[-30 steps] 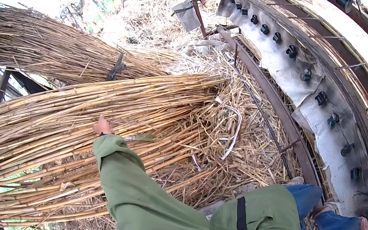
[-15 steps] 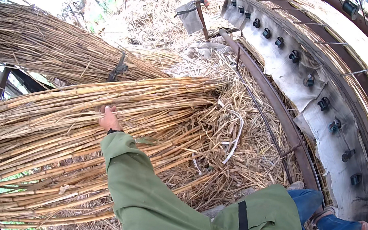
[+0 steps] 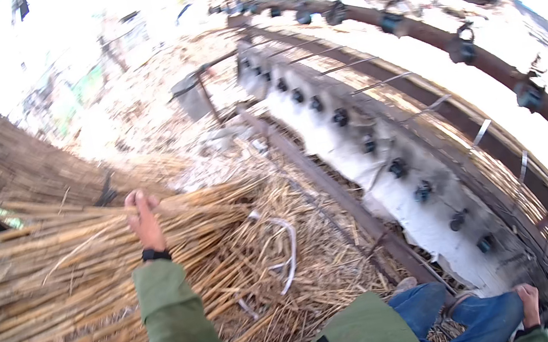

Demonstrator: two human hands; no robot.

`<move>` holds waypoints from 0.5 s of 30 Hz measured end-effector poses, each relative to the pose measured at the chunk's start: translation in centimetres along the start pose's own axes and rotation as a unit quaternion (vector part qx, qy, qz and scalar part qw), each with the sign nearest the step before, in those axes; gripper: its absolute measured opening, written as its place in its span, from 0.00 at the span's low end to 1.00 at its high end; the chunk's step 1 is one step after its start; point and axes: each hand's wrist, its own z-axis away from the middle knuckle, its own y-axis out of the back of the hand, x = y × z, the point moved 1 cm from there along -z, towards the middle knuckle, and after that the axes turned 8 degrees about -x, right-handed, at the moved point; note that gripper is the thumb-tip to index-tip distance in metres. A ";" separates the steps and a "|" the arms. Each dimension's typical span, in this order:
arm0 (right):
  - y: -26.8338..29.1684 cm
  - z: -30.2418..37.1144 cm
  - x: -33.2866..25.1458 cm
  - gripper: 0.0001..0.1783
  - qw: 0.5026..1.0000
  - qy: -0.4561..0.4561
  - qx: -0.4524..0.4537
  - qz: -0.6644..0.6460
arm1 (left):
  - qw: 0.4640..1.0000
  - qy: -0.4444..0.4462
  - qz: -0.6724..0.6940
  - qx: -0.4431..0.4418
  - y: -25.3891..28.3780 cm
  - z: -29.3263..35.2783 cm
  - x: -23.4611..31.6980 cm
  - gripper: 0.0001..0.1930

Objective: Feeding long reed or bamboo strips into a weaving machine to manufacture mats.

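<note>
The loose reeds (image 3: 90, 291) lie to the left of the pale sheet (image 3: 379, 185), stalks spread roughly side by side and running toward it. The left hand (image 3: 143, 219), also left of the pale sheet, touches the uppermost reeds with bent fingers — blur hides whether they have closed round any stalk. The right hand (image 3: 530, 305) is just beside the pale sheet's near end, against the blue trousers (image 3: 488, 324); its fingers are mostly hidden, so I cannot tell whether it is clenched or loose. A darker reed bundle (image 3: 16, 161), with a dark tie (image 3: 105, 190), slants well to the left of the pale sheet. Nearer that sheet come a curled white strap (image 3: 293, 252) and — right along its left side — a brown metal bar (image 3: 337, 196).
</note>
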 end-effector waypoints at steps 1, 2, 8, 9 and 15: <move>-0.1 0.0 -2.0 0.11 0.995 0.003 -0.006 0.100 | 0.996 -0.006 0.048 -0.077 -4.0 1.5 0.9 0.08; -0.8 0.7 -4.4 0.11 0.979 0.096 0.028 0.177 | 0.985 0.033 0.079 -0.150 -7.7 3.2 1.9 0.08; -6.8 1.3 -21.2 0.28 0.937 0.347 -0.044 0.019 | 0.872 -0.139 -0.058 -0.466 -29.7 18.3 8.5 0.07; -8.1 1.9 -22.3 0.30 0.944 0.321 -0.068 -0.038 | 0.848 -0.178 -0.061 -0.496 -31.8 21.3 9.7 0.05; -13.3 2.9 -21.1 0.21 0.901 0.294 -0.069 -0.312 | 0.692 -0.225 -0.040 -0.685 -35.1 33.8 13.4 0.10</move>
